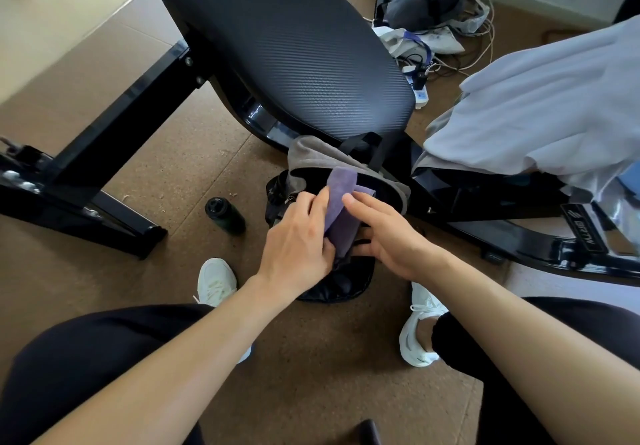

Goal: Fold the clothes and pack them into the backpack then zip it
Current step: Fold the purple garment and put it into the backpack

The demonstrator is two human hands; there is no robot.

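Logo plate (585, 233) on black bench frame (519, 241), perhaps "BRTV" (blurred)

Brown floor (173, 174): black backpack (341, 287), dark bottle (225, 216) (cap on) just beside; cables (481, 39) farther off.

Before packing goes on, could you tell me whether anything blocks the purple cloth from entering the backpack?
Nothing visible does: the left hand holds the purple cloth at the mouth of the open backpack, right hand beside it.
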